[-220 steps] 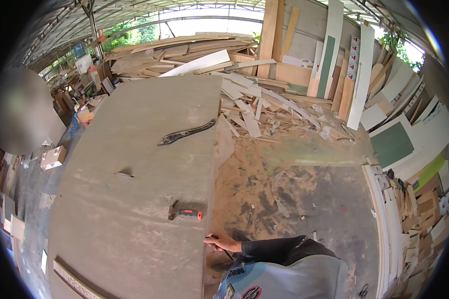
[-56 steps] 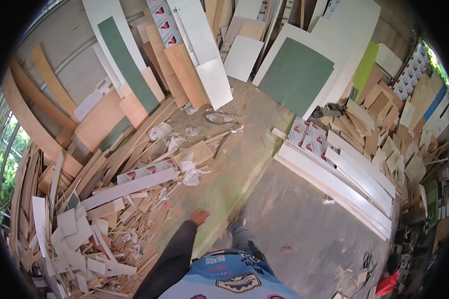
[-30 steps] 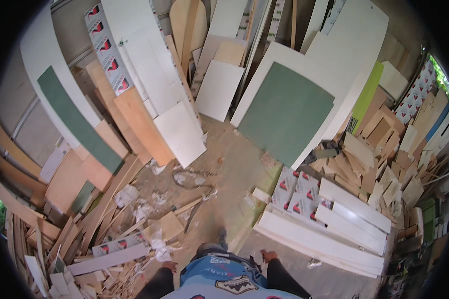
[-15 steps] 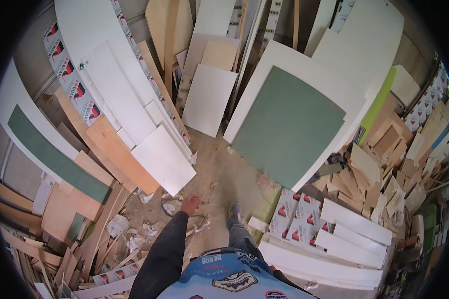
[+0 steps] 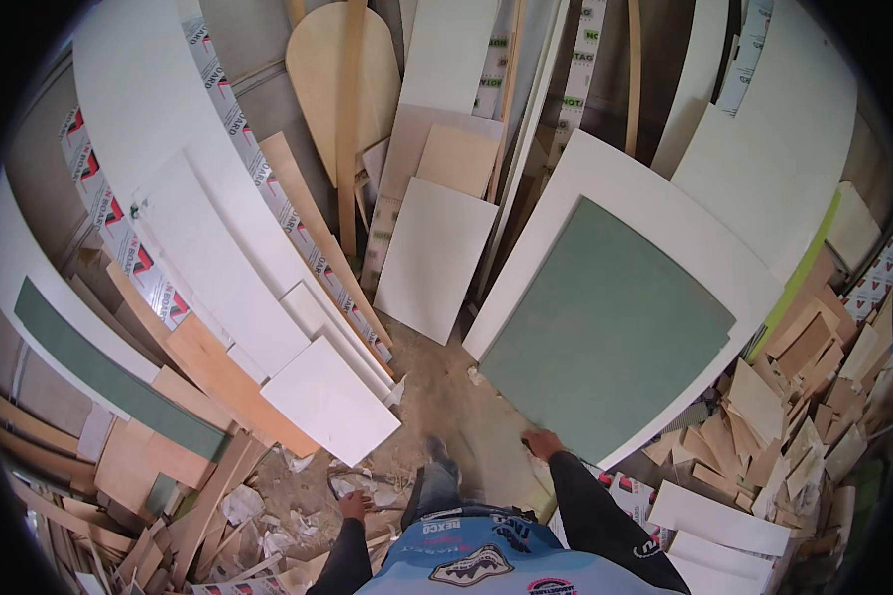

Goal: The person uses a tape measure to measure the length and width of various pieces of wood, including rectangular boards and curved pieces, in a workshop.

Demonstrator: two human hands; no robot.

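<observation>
My left hand [image 5: 355, 505] hangs low beside my leg, above the littered floor, its fingers loosely apart and nothing in them. Past it, a white panel [image 5: 331, 402] leans with the boards on the left. On the other side, my right hand [image 5: 541, 444] reaches forward near the lower edge of a large green panel [image 5: 605, 332]. Its fingers look slightly bent and hold nothing I can see; I cannot tell whether they touch the panel. That green panel rests against a bigger white sheet [image 5: 754, 248].
Boards lean along both sides, with a smaller white board [image 5: 437, 260] and a round-topped wooden board [image 5: 313, 89] ahead. Offcuts [image 5: 794, 407] lie heaped at the right, more wood scraps [image 5: 149, 555] at the lower left. Scraps of white film [image 5: 243, 504] litter the brown floor [image 5: 432, 377].
I have stepped forward, and the leaning boards sit lower in view. My right hand has come into sight near the green panel; my left hand has dropped back toward my body.
</observation>
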